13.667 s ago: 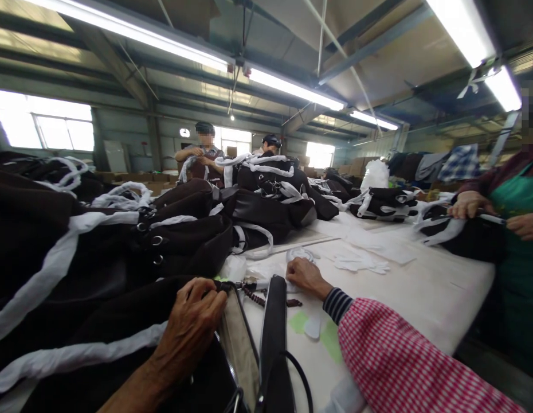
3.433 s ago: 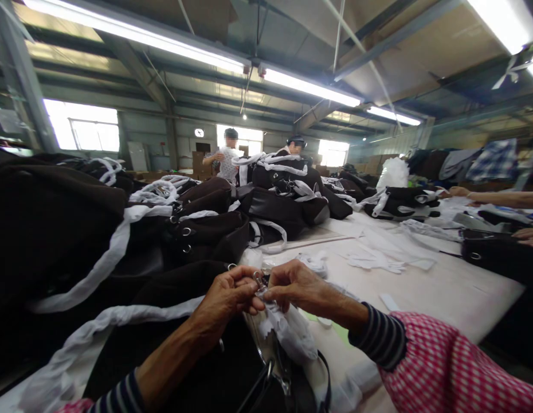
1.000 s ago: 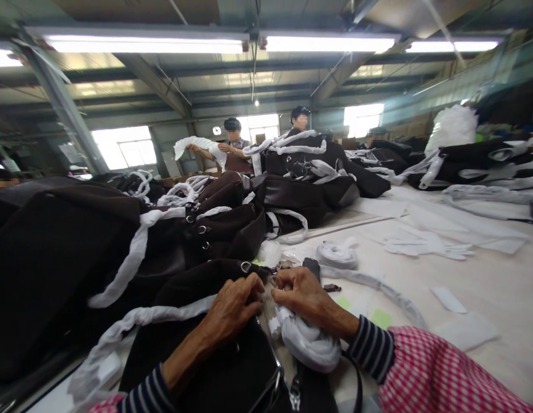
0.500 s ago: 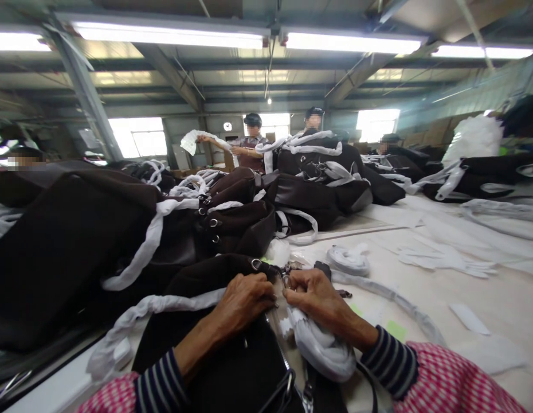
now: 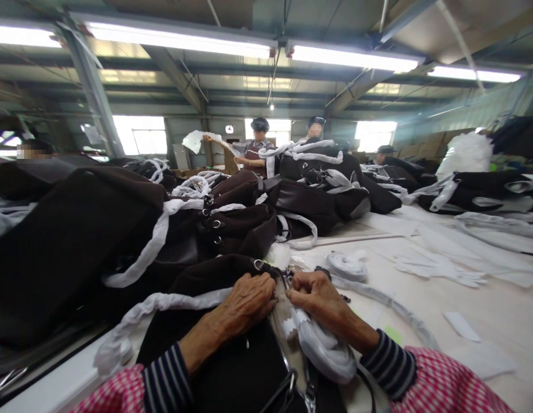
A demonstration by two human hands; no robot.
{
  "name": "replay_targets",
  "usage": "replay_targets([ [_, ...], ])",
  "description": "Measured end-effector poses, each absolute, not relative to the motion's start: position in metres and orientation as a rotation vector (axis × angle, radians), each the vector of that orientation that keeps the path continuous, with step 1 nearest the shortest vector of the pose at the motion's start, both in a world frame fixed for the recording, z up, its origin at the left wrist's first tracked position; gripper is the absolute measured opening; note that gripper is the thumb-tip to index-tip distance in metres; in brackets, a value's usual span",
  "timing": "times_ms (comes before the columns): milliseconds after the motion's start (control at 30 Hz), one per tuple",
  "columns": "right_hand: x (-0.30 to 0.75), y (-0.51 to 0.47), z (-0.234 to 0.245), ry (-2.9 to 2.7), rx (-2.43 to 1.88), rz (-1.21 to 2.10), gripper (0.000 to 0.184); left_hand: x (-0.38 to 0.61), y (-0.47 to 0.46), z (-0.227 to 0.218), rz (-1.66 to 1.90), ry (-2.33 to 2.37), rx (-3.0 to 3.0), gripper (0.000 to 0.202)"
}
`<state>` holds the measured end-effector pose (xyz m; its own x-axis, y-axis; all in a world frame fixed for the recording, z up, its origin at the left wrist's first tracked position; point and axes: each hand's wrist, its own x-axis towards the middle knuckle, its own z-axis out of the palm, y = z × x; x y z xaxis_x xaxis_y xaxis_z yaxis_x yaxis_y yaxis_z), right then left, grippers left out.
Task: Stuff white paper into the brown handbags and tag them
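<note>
A dark bag (image 5: 223,373) lies in front of me, its zipper (image 5: 285,358) running along the right side. My left hand (image 5: 249,298) is closed on the bag's upper edge, fingers curled under. Close beside it, my right hand (image 5: 314,295) pinches a small metal ring (image 5: 289,281) at the bag's far corner; its exact shape is partly hidden. Below the right hand rests a coiled strap (image 5: 326,355) in white wrapping. A white-wrapped handle (image 5: 163,304) runs out from under my left hand. A metal D-ring (image 5: 258,265) sits just beyond the left fingers.
Dark bags (image 5: 77,246) with wrapped handles are piled at left and ahead. On the pale table (image 5: 404,310) lie a wrapped coil (image 5: 346,265), white gloves (image 5: 438,267) and a white slip (image 5: 461,326). Beyond the pile, a co-worker (image 5: 255,152) holds translucent wrapping.
The view has tilted and shifted slightly. Both hands stay at the bag's corner, with only small finger movement.
</note>
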<state>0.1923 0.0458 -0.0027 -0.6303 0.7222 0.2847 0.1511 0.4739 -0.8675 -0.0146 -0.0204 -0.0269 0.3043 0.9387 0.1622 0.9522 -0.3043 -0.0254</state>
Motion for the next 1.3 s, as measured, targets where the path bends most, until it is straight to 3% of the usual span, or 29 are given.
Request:
replay_targets([
  [167, 0.192, 0.046, -0.001, -2.075, -0.717, 1.124, 0.021, -0.010, -0.028, -0.020, -0.146, -1.719, -2.465, 0.007],
  [300, 0.191, 0.047, -0.003, -2.064, -0.718, 1.142, 0.023, -0.005, -0.034, -0.018, -0.160, -1.686, -2.497, 0.021],
  [567, 0.195, 0.042, -0.001, -2.137, -0.752, 1.126, 0.019, -0.003, -0.028, -0.011, -0.485, -2.109, -2.339, 0.008],
  [933, 0.192, 0.038, 0.000, -2.224, -0.785, 0.965, 0.016, -0.009, -0.032, 0.013, -1.079, -2.538, -2.322, 0.022],
  [1300, 0.176, 0.037, 0.005, -2.300, -0.877, 0.812, 0.017, -0.004, -0.033, 0.013, -1.175, -2.607, -2.182, 0.013],
])
